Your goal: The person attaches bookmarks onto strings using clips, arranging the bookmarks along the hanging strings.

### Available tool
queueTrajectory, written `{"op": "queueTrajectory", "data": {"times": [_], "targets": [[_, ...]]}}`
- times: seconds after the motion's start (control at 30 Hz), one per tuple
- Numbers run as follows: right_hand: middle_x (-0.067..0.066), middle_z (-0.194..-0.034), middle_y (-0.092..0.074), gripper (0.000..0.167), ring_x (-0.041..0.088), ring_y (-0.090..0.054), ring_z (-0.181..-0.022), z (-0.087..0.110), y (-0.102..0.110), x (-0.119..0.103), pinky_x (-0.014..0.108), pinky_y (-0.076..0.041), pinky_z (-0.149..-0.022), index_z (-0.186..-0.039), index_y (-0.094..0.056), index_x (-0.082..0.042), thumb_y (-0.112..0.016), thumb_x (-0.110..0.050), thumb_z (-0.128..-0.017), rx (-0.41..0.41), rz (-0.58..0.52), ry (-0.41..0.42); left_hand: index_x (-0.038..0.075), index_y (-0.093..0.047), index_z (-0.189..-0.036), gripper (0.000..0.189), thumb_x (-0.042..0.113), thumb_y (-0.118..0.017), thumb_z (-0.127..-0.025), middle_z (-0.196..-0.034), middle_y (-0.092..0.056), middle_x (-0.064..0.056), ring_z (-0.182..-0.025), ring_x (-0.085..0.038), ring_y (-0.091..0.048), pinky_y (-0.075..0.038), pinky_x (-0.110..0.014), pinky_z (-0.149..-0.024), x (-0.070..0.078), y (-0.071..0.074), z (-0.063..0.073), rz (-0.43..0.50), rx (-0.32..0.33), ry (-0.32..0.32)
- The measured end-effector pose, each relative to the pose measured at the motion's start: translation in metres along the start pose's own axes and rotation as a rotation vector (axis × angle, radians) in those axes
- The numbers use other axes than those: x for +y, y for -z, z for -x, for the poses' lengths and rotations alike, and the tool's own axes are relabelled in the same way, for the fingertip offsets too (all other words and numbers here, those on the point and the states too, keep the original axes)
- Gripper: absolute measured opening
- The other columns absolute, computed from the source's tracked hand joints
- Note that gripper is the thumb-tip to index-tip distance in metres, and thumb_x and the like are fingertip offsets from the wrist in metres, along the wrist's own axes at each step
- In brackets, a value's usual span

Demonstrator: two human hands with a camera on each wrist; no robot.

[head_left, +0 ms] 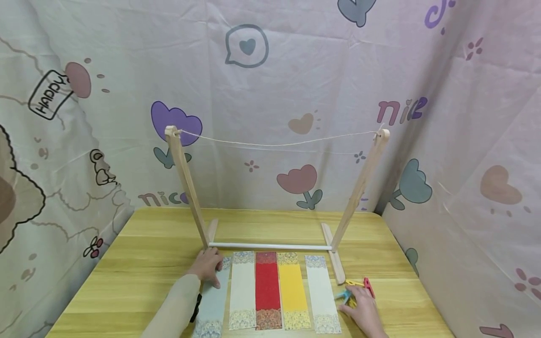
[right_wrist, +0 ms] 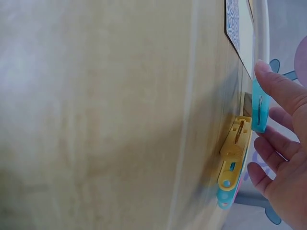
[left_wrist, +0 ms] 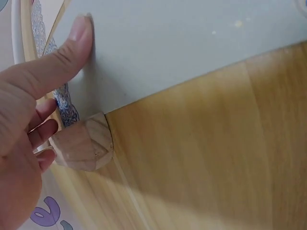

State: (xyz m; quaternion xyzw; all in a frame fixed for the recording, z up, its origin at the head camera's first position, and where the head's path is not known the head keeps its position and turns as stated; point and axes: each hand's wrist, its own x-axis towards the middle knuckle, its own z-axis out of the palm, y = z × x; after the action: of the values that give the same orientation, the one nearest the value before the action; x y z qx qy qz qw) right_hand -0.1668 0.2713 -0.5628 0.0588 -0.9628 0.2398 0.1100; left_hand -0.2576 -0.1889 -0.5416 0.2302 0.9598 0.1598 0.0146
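A pale blue paper strip point(head_left: 212, 303) with patterned ends lies leftmost in a row on the table. My left hand point(head_left: 207, 266) is at its far end, by the stand's left foot. In the left wrist view the thumb point(left_wrist: 79, 40) reaches over the strip while the other fingers bend near the wooden foot point(left_wrist: 84, 143). At the right, my right hand point(head_left: 362, 307) pinches a light blue clothespin point(right_wrist: 260, 108) between thumb and fingers. Beside it sit a yellow clothespin point(right_wrist: 235, 153) and a red clothespin point(head_left: 369, 287).
A wooden stand point(head_left: 190, 188) with a string point(head_left: 270, 144) across its top and a white crossbar point(head_left: 270, 246) rises behind the strips. White point(head_left: 243, 291), red point(head_left: 267, 286), yellow point(head_left: 293, 291) and off-white point(head_left: 322, 291) strips lie side by side. Printed cloth point(head_left: 262, 94) surrounds the table.
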Motion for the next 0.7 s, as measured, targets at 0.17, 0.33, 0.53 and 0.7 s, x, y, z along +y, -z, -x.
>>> {"op": "queueTrajectory", "data": {"times": [0.17, 0.33, 0.53, 0.7], "targets": [[0.014, -0.100, -0.060, 0.058, 0.032, -0.051, -0.094, 0.0009, -0.0001, -0.0005, 0.048, -0.040, -0.080, -0.105, -0.062, 0.001, -0.081, -0.025, -0.057, -0.002, -0.007, 0.007, 0.012, -0.051, -0.085, 0.064, 0.035, -0.087, -0.037, -0.084, -0.041, 0.000, -0.081, -0.021, -0.037, -0.031, -0.041, -0.073, -0.0035, -0.0049, -0.0036, -0.055, -0.007, 0.010], [0.015, -0.101, -0.060, 0.059, 0.032, -0.051, -0.096, 0.0013, 0.0006, -0.0008, 0.048, -0.040, -0.081, -0.105, -0.061, 0.001, -0.081, -0.025, -0.057, -0.014, -0.005, -0.006, 0.002, -0.054, -0.102, 0.085, 0.039, -0.086, -0.033, -0.090, -0.046, -0.005, -0.088, -0.025, -0.040, -0.034, -0.042, -0.077, -0.0025, -0.0046, -0.0049, -0.087, -0.007, 0.036], [0.016, -0.102, -0.059, 0.059, 0.034, -0.051, -0.097, 0.0015, 0.0004, -0.0013, 0.048, -0.041, -0.083, -0.107, -0.060, 0.003, -0.081, -0.023, -0.058, -0.035, -0.027, -0.012, 0.003, -0.052, -0.101, 0.085, 0.041, -0.086, -0.032, -0.089, -0.043, -0.004, -0.087, -0.024, -0.038, -0.032, -0.040, -0.074, -0.0039, -0.0054, -0.0062, -0.102, -0.021, 0.058], [0.017, -0.103, -0.056, 0.058, 0.036, -0.051, -0.098, 0.0016, 0.0000, -0.0027, 0.048, -0.042, -0.083, -0.108, -0.059, 0.005, -0.080, -0.018, -0.059, -0.059, -0.093, -0.042, 0.005, -0.050, -0.101, 0.085, 0.041, -0.086, -0.034, -0.089, -0.044, -0.005, -0.087, -0.024, -0.039, -0.032, -0.041, -0.074, -0.0022, -0.0024, -0.0040, -0.082, -0.023, 0.040]]}}
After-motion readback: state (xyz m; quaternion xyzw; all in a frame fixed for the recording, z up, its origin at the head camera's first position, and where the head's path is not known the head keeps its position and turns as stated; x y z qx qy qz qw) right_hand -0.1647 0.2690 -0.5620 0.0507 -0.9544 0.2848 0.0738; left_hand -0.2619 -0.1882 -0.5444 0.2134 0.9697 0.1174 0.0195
